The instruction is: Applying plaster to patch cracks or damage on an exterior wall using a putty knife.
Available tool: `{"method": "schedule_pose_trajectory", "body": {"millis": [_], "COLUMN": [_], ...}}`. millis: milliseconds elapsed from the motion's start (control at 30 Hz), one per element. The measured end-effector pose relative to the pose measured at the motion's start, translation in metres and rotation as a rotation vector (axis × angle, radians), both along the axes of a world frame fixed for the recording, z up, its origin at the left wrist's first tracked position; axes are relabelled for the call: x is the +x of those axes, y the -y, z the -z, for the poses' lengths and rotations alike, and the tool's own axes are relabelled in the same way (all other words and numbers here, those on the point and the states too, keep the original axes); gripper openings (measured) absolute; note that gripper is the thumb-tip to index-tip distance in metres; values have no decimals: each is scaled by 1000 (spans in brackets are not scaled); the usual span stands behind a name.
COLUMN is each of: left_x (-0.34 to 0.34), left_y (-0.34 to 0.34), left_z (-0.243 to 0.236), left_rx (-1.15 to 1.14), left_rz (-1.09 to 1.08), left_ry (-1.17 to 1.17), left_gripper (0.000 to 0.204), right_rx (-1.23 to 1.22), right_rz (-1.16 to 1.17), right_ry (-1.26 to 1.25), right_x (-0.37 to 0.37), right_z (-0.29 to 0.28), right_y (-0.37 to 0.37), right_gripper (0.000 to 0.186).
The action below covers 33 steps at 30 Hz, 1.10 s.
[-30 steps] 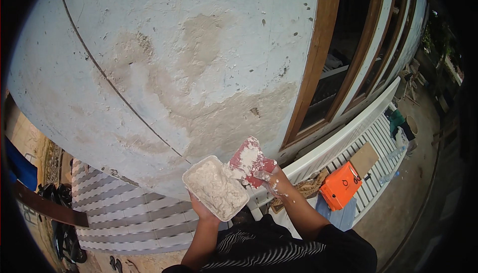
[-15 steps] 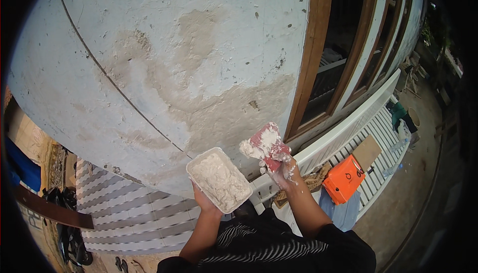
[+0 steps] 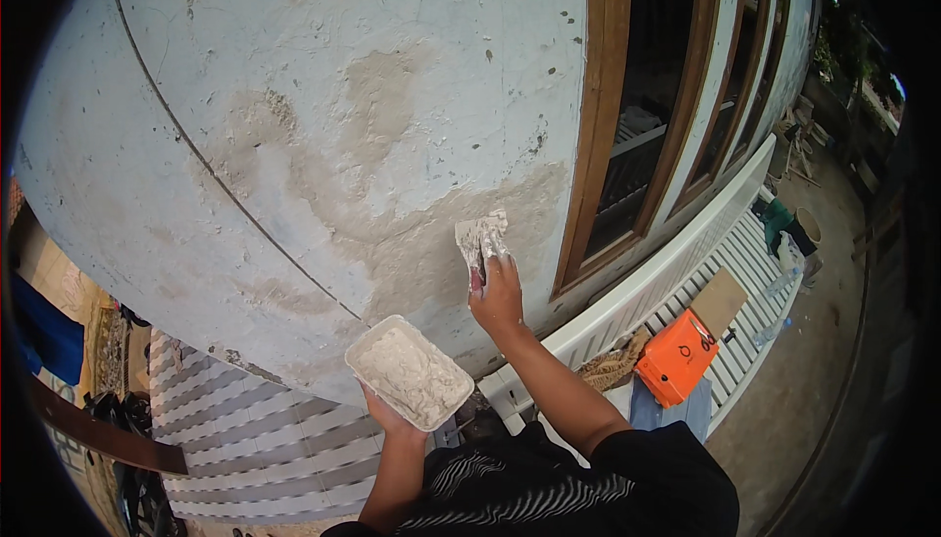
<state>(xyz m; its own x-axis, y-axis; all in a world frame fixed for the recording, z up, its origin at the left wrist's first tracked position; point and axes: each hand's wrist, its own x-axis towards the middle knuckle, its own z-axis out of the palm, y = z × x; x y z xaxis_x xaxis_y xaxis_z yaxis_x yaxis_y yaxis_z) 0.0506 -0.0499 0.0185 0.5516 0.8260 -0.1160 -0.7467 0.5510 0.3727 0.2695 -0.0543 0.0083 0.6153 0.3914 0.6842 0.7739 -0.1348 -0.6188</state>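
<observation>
My left hand [image 3: 392, 414] holds up a white rectangular tub [image 3: 461, 402] from below, its fingers mostly hidden beneath it. Pale, lumpy filler paste [image 3: 407, 368] fills the tub. In my right hand [image 3: 497, 300] is a scraper [image 3: 479, 240] with a reddish handle part, its blade coated in the same paste. The blade lies against the patchy wall [image 3: 412, 258], on a grey-beige bare area to the left of the window frame. My right fingers are wrapped round the scraper and smeared with paste.
Brown wooden window frames [image 3: 598, 125] stand at right. Below them a white slatted bench [image 3: 755, 292] carries an orange bag [image 3: 678, 359], a brown board [image 3: 718, 302] and a bluish cloth. A dark cable [image 3: 186, 135] runs down the wall. Striped tiles [image 3: 245, 439] cover the floor at lower left.
My right hand has swung up and left, bringing the paste-loaded scraper from beside the tub onto the wall. The tub in my left hand has dropped slightly down and left.
</observation>
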Motion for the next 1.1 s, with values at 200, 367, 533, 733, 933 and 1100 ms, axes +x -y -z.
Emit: {"method": "schedule_pose_trajectory", "body": {"millis": [200, 367, 533, 733, 933, 1100], "left_x": [-12, -10, -10, -11, -9, -15], "left_y": [-7, -12, -13, -7, -3, -5], "left_z": [1, 9, 12, 6, 3, 10], "left_rx": [-12, -49, -22, -24, -25, -18], "left_rz": [-94, -118, -96, -77, -75, -71], "left_ry": [-57, -73, -54, -37, -38, -30], "left_gripper": [61, 61, 61, 60, 59, 60], "right_rx": [-10, -43, -8, -8, 34, 32], "right_rz": [-29, -128, -240, -34, -83, -227], "right_ry": [-63, -121, -131, -72, -34, -160], "right_x": [-15, -17, -13, 13, -7, -11], "right_z": [-5, 10, 18, 9, 27, 45], "right_y": [-7, 11, 34, 18, -10, 13], "right_gripper": [32, 31, 33, 29, 26, 33]}}
